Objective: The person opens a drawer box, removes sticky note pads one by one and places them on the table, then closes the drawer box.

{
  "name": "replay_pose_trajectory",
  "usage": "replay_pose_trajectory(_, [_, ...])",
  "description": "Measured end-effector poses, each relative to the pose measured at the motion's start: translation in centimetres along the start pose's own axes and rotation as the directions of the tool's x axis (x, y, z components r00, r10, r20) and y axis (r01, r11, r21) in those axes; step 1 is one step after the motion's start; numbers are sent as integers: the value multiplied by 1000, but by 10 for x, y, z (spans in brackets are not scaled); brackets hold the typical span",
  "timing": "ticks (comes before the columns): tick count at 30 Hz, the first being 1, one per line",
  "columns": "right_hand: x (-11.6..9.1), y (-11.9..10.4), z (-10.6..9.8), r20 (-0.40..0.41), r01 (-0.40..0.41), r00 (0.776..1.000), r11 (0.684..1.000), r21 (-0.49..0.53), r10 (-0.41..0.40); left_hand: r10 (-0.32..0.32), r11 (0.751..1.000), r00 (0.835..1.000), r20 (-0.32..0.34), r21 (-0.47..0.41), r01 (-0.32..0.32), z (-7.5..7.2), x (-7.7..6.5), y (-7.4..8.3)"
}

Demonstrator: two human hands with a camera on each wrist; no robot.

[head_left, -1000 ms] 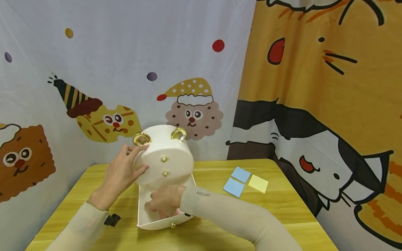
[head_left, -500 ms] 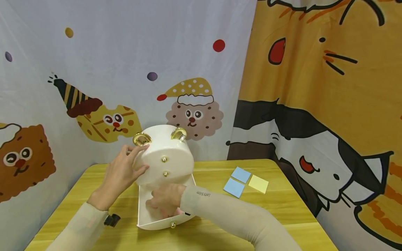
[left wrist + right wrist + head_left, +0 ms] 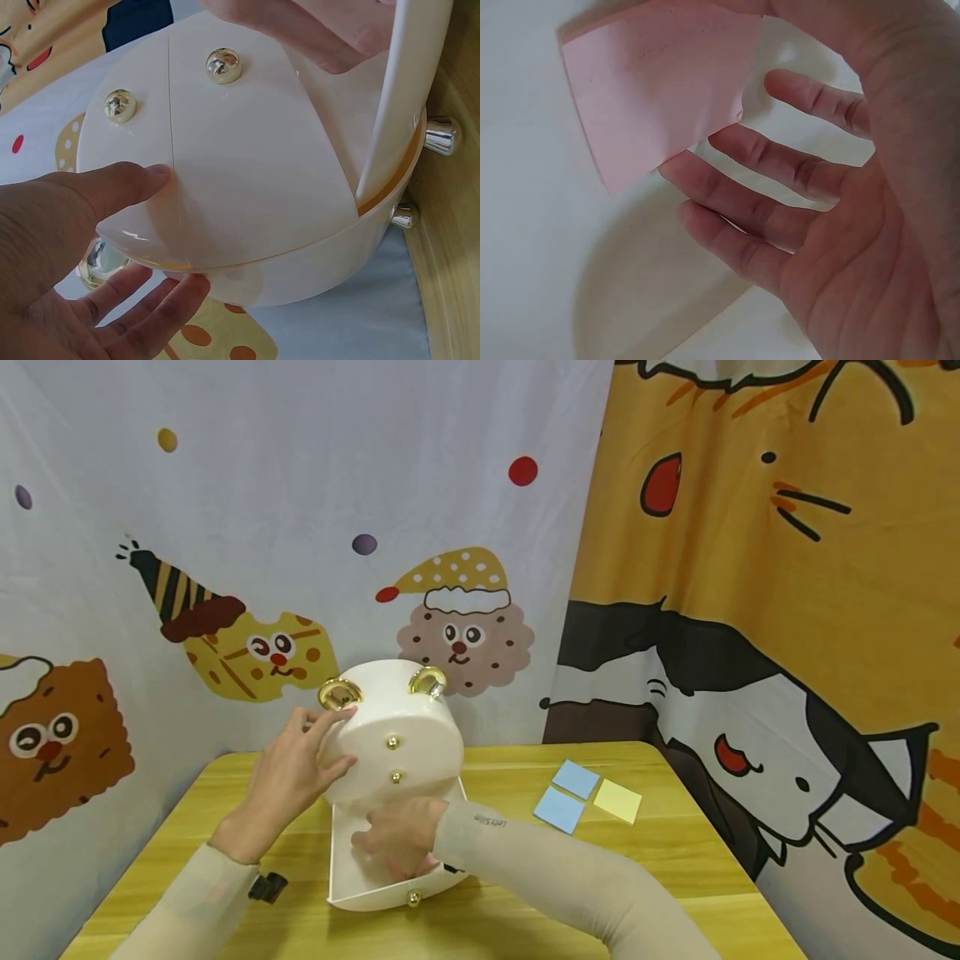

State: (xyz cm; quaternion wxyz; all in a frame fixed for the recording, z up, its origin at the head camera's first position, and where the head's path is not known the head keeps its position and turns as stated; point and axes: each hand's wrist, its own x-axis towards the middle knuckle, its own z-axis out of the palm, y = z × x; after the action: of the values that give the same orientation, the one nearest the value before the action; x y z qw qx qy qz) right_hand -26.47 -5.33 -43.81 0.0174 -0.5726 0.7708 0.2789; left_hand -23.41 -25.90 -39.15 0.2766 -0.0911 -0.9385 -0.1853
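Observation:
A white drawer box with gold ears stands on the table, its lowest drawer pulled out. My left hand grips its left edge, thumb on the front face and fingers against the side in the left wrist view. Inside the drawer, my right hand holds a pink sticky note pad between thumb and fingertips. In the right wrist view the thumb lies at the pad's upper edge, and fingertips meet its lower edge. From the head view, the hand hides most of the pad.
Two blue sticky note pads and a yellow pad lie on the wooden table, right of the box. A gold knob sits on the drawer front. Cartoon-printed cloth hangs behind the table.
My right hand has shifted slightly to the right inside the drawer, and the visible pink edge has shifted with it. My left hand and the box have stayed in place.

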Motion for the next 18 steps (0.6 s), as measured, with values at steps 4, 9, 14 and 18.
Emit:
replay_pose_trajectory(4, [0,3,-2,29,2,1000,999,36,-3,-3,1000,1000,1,-5,3,0,0,0])
replay_pose_trajectory(9, [3,8,-1,69,21,997,998,52,-24,-6,1000,1000,3,-8,6,1,0,-1])
replay_pose_trajectory(14, [-1,12,-2,56,21,998,995,100,-26,4,1000,1000,-9,-8,-4,1,-1,-1])
replay_pose_trajectory(18, [-5,13,-4,8,17,1000,989,147,-18,11,1000,1000,-19,-8,-11,2,-1,-1])
